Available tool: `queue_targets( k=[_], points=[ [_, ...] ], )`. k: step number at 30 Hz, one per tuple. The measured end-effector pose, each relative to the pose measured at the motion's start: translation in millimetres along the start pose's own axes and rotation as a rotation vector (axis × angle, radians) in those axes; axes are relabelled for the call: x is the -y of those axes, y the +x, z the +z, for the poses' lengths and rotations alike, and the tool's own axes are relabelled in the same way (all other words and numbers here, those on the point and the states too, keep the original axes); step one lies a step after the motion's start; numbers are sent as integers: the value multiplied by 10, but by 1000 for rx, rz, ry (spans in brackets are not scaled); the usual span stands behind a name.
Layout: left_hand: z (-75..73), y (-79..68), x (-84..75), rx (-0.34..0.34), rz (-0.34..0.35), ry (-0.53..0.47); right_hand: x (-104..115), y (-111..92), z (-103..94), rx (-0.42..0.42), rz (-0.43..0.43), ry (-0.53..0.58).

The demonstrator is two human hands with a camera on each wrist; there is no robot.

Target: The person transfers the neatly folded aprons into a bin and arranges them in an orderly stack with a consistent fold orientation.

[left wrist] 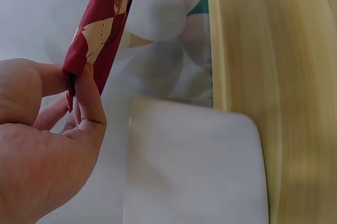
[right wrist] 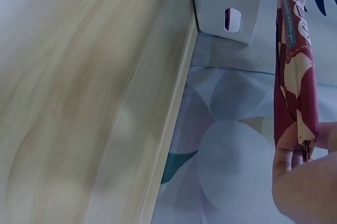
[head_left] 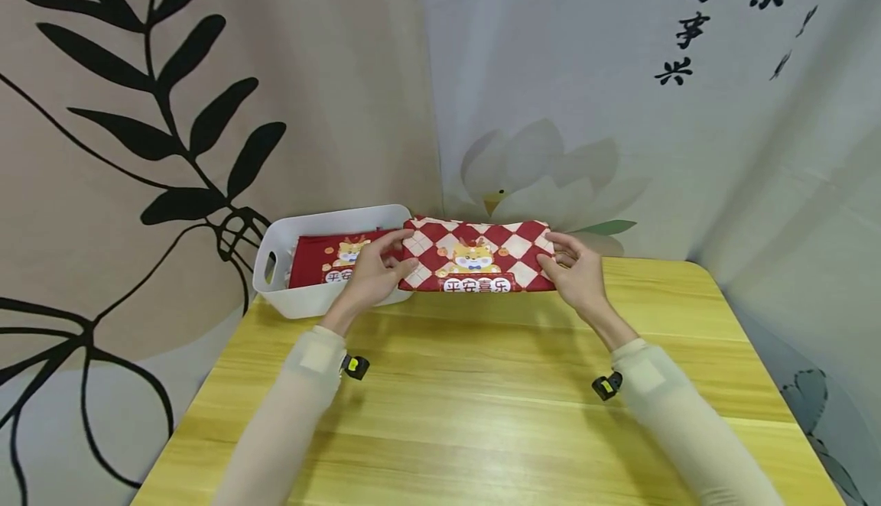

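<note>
A folded red-and-cream checkered cloth, printed with a cartoon animal and a line of characters, is held up flat between both hands over the far edge of the table. My left hand pinches its left end, thumb in front and fingers behind. At the other end my right hand pinches the right edge the same way. In the left wrist view the left hand grips the folded corner, and the right wrist view shows the right hand on the opposite end.
Left of the cloth stands a white plastic bin with handle holes, at the table's far left corner. Inside lies a folded red cloth with a similar print. The wooden table reaches back to a printed curtain.
</note>
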State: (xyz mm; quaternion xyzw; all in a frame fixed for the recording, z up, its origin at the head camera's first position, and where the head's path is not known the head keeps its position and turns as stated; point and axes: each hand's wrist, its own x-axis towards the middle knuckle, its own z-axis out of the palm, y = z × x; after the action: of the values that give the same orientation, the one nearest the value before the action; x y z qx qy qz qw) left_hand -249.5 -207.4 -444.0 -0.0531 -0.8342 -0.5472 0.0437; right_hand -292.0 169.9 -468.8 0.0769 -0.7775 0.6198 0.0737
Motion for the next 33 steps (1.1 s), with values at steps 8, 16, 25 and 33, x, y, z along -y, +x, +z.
queue_targets(
  k=[8,16,25,33],
  points=[
    [-227,-42,67,-19,-17,11,43,79,232,27,-12,13],
    [-462,-81,111,-58,-41,21,94,140,499,48,6,67],
    [-666,-124,171,-91,-83,90,150,173,732,72,5,94],
    [-839,-156,232,-123,-90,118,201,204,922,110,9,166]
  ],
)
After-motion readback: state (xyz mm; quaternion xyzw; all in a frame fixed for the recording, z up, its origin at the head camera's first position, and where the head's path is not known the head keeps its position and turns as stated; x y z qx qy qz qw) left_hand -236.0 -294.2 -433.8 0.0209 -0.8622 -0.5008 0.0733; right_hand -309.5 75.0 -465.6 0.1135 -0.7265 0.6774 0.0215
